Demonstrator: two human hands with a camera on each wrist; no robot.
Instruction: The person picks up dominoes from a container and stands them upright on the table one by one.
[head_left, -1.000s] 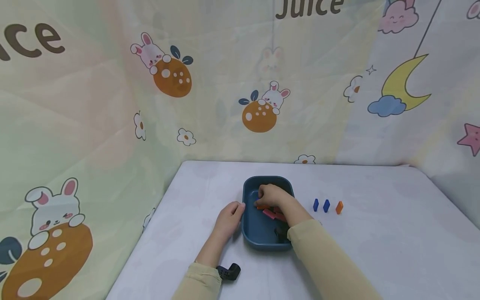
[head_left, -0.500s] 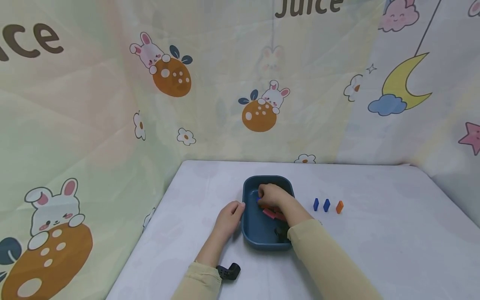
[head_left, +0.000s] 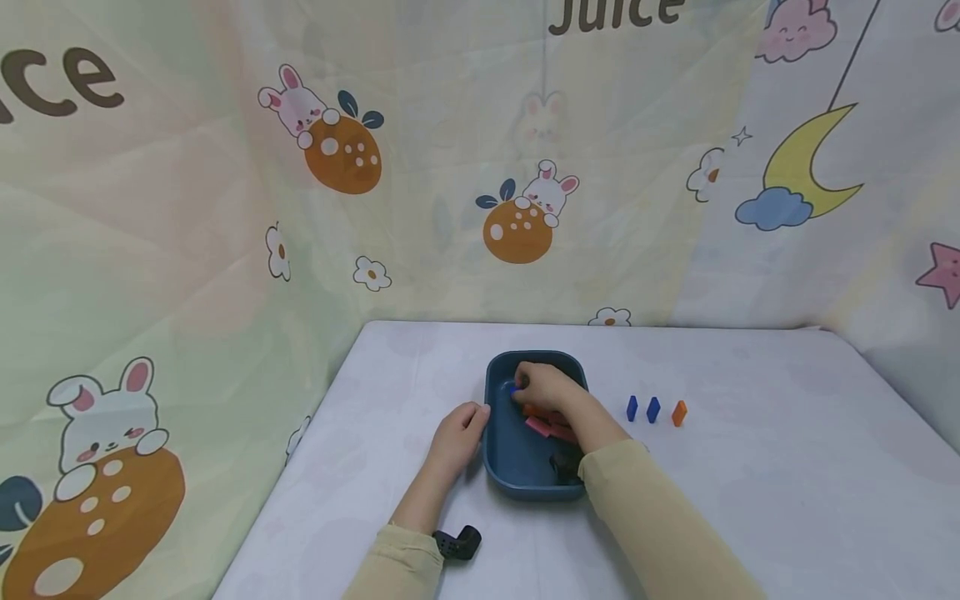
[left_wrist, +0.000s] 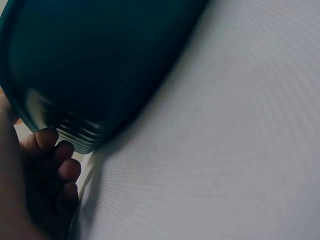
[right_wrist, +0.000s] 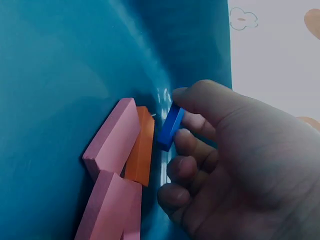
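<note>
A dark blue plastic bin (head_left: 525,477) with rounded corners stands on the table. My right hand (head_left: 551,390) is inside it, pinching a small blue block (right_wrist: 171,127) between thumb and fingertips, raised beside the other blocks. Below it lie several pink blocks (right_wrist: 113,139) and an orange block (right_wrist: 141,146), some leaning on each other. At the bin's left side, my left hand (head_left: 456,435) holds the rim, thumb over the edge and curled fingertips (left_wrist: 69,170) against the outer wall. Two blue blocks (head_left: 653,410) and an orange block (head_left: 678,413) stand upright to the bin's right.
A white-covered table (head_left: 772,467) extends around the bin. Behind and to the left hangs a printed curtain (head_left: 435,100) with rabbits and oranges. A black wrist device (head_left: 459,544) sits on my left wrist, and another dark one (head_left: 564,467) shows near my right wrist.
The orange block that was by my right fingertips has given way to a blue block, now pinched and lifted slightly toward the bin's far end. The left hand has stayed put.
</note>
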